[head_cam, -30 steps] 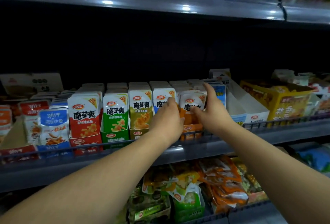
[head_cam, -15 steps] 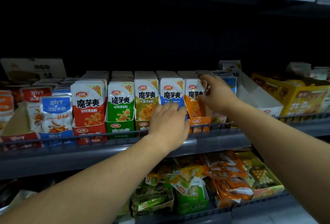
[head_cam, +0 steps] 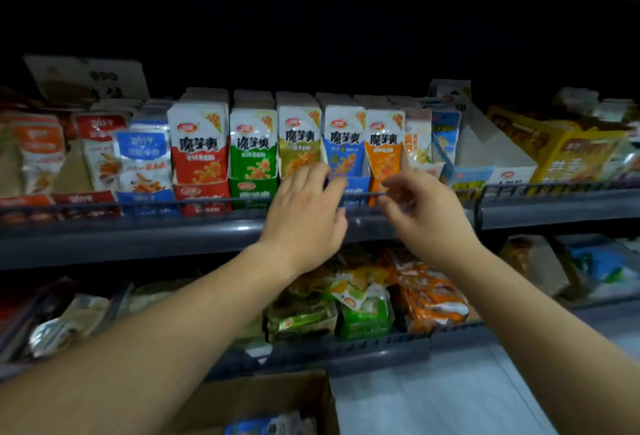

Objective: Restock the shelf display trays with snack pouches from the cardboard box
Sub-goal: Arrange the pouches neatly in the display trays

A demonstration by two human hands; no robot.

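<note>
Snack pouches (head_cam: 385,154) stand upright in shelf display trays (head_cam: 252,192). Left hand (head_cam: 306,223) and right hand (head_cam: 424,216), both loosely open and empty, hover just before blue and orange rows; cardboard box (head_cam: 263,400) sits below.

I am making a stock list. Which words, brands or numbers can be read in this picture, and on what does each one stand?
"魔芋爽": red pouch, green pouch, yellow pouch, blue pouch, orange pouch.
"20" with a blurred sign: top corner of the red pouch.
Blurred, not readable: red oval logos, small flavour lines, blue-label pouch, yellow carton.
</note>
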